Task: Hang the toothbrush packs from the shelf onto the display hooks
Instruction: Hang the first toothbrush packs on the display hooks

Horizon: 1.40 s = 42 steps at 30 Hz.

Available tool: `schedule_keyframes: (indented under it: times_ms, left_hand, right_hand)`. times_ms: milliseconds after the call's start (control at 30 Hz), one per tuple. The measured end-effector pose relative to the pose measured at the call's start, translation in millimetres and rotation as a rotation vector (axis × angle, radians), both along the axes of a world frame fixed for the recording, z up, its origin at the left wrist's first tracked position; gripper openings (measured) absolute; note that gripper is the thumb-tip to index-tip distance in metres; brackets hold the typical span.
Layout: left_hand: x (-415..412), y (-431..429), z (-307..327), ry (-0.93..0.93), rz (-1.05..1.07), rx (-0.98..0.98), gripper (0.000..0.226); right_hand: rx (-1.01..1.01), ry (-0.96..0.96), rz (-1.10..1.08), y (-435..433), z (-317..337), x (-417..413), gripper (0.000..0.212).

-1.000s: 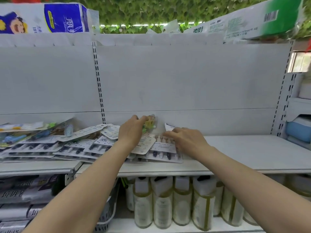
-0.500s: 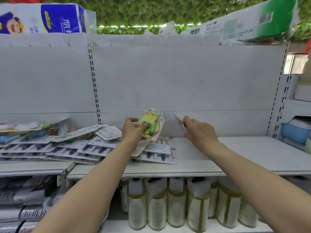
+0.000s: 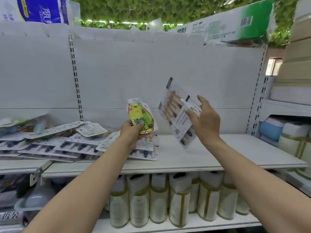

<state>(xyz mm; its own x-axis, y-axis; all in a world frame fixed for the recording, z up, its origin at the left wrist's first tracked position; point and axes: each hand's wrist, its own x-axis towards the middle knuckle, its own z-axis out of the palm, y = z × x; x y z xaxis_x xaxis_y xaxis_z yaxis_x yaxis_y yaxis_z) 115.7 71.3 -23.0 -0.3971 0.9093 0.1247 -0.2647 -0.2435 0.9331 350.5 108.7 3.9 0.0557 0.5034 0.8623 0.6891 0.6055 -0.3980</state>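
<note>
My left hand [image 3: 132,132] grips a small yellow cartoon toothbrush pack [image 3: 140,117] by its lower end and holds it upright above the shelf. My right hand [image 3: 204,121] holds a clear multi-brush toothbrush pack [image 3: 176,111] tilted in the air, thumb across its front. Both packs are lifted off the white shelf [image 3: 210,157]. A pile of several more toothbrush packs [image 3: 55,142] lies flat on the shelf at the left. No display hooks show on the white back panel [image 3: 151,73].
Slotted uprights [image 3: 75,78] run down the back panel. Toilet paper packs [image 3: 37,10] sit on top of the unit. Several bottles [image 3: 180,199] fill the lower shelf. Boxes and a blue container [image 3: 271,130] occupy the shelving at the right.
Both hands rose from the pile. The left lifted the yellow pack upright, and the right picked up the clear multi-brush pack and raised it off the shelf.
</note>
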Motion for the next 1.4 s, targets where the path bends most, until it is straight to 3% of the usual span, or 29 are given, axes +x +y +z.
schedule_keyframes:
  times_ms: [133, 200, 300, 367, 667, 800, 1000, 1167, 1300, 1400]
  left_hand:
    - [3.8, -0.7, 2.9, -0.047, -0.015, 0.035, 0.018]
    - [1.6, -4.2, 3.6, -0.063, -0.015, 0.048, 0.017]
    - [-6.5, -16.2, 6.5, -0.163, -0.015, 0.076, 0.017]
    - [-17.5, -27.8, 10.3, -0.2, 0.021, 0.102, 0.017]
    - [-95.5, -90.0, 20.0, -0.199, 0.196, 0.131, 0.03]
    - [-133.7, -122.6, 20.1, -0.2, 0.26, 0.188, 0.031]
    - [-202.4, -189.9, 20.0, -0.15, 0.381, 0.207, 0.024]
    - [-276.2, -275.1, 13.4, -0.135, 0.459, 0.229, 0.029]
    - [-342.0, -353.9, 12.3, -0.107, 0.53, 0.229, 0.027]
    - [-393.5, -412.5, 7.4, -0.075, 0.568, 0.212, 0.027]
  right_hand:
    - [-0.176, 0.246, 0.065, -3.6, 3.0, 3.6, 0.035]
    - [-0.236, 0.476, 0.185, -4.3, -1.7, -0.2, 0.028]
    - [-0.306, 0.85, 0.358, -4.3, -0.4, -17.5, 0.028]
    - [-0.397, 0.951, 0.456, -2.1, 2.1, -32.4, 0.035]
    - [-0.598, 0.95, 0.734, -10.2, 0.2, -124.7, 0.032]
    - [-0.574, 0.974, 0.867, -27.4, 8.8, -170.4, 0.023]
    - [-0.498, 0.694, 0.904, -70.2, 15.2, -256.8, 0.023]
    - [-0.391, 0.684, 0.95, -134.3, 20.9, -340.9, 0.017]
    - [-0.47, 0.486, 0.952, -196.3, 15.7, -419.3, 0.017]
    - [-0.582, 0.54, 1.044, -246.7, 3.9, -480.9, 0.015]
